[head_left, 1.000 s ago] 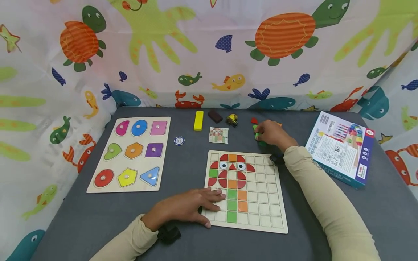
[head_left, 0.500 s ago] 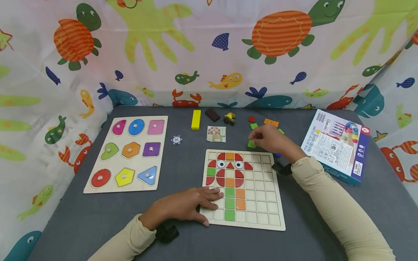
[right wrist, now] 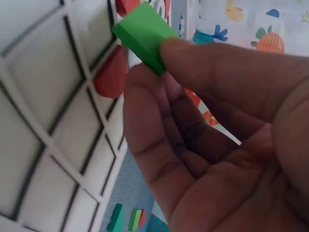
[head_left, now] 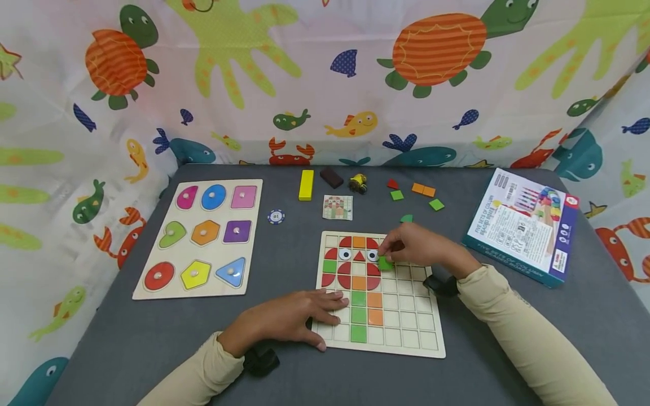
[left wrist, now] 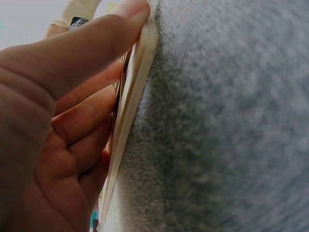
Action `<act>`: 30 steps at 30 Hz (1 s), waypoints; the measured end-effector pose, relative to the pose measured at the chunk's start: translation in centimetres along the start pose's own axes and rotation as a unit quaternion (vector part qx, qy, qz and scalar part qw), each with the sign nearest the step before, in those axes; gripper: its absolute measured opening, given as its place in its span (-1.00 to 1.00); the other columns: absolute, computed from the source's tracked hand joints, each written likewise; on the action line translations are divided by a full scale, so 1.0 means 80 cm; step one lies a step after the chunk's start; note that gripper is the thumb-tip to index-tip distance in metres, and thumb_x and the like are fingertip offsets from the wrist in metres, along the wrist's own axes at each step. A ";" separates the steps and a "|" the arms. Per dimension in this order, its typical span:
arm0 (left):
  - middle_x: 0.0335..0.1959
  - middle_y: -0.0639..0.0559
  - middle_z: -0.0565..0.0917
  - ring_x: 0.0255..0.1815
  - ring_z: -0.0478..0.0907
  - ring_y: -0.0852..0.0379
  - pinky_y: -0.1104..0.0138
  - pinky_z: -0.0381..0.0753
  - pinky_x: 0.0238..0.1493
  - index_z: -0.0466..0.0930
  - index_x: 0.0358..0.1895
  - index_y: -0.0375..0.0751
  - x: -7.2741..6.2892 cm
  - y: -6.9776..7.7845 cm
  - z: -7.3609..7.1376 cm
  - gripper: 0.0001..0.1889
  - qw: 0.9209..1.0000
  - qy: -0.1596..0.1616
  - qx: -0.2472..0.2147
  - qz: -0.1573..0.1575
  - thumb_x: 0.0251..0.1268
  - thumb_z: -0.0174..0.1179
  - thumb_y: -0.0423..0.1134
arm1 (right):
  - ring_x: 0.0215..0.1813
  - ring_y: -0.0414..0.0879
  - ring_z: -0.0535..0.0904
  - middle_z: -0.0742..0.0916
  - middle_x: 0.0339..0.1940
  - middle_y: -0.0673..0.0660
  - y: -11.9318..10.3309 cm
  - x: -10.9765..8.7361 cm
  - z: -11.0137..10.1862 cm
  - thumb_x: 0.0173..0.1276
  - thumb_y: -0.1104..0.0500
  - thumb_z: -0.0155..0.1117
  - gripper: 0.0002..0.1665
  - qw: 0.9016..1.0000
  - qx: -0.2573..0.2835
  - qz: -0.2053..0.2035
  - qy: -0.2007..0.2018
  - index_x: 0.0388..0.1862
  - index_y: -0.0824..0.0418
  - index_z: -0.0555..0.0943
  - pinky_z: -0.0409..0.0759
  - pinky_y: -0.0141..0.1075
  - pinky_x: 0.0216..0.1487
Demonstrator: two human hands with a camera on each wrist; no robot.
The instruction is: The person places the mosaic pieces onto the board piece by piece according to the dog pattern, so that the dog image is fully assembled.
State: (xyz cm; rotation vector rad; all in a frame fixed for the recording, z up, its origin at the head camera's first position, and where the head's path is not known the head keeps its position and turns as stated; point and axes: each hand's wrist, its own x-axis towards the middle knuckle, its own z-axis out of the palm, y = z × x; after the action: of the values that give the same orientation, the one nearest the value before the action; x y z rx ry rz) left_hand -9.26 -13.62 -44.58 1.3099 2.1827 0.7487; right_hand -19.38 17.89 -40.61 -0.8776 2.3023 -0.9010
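Note:
A pale wooden grid board point(head_left: 416, 341) lies on the grey table, with red, orange and green tiles and two eye tiles set in some of its squares. My right hand point(head_left: 418, 248) pinches a green square tile point(right wrist: 145, 36) between thumb and forefinger, just over the board's upper part beside the right eye tile point(head_left: 372, 255). In the right wrist view the tile is tilted, close to the grid. My left hand point(head_left: 294, 318) rests on the board's lower left edge, fingers spread over the squares and thumb point(left wrist: 130, 14) at the rim.
Behind the board lie loose green tiles point(head_left: 437, 204), orange tiles point(head_left: 424, 189), a red tile point(head_left: 392, 184) and a small picture card point(head_left: 337, 207). A yellow block point(head_left: 306, 185), dark block point(head_left: 332, 177) and toy bee point(head_left: 358, 183) stand farther back. Shape puzzle point(head_left: 198, 239) left; box point(head_left: 523, 225) right.
My right hand has picked up a green tile from the loose pieces and brought it down over the board. My left hand stays on the board's edge.

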 end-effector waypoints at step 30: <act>0.45 0.13 0.29 0.50 0.08 0.15 0.15 0.21 0.39 0.52 0.29 -0.09 0.001 0.001 0.000 -0.41 1.000 0.001 -0.001 0.003 0.19 0.35 0.00 | -0.11 0.02 0.61 0.72 -0.09 0.21 0.034 0.018 -0.037 0.40 0.31 0.23 -0.73 0.987 -0.042 0.061 0.144 0.03 0.37 0.66 0.61 -0.09 -0.09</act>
State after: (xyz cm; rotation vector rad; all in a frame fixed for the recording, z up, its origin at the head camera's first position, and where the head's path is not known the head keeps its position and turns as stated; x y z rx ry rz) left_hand -9.24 -13.48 -44.52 1.3161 2.1800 0.7563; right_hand -23.27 19.58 -41.04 -0.6660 2.6271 -0.9338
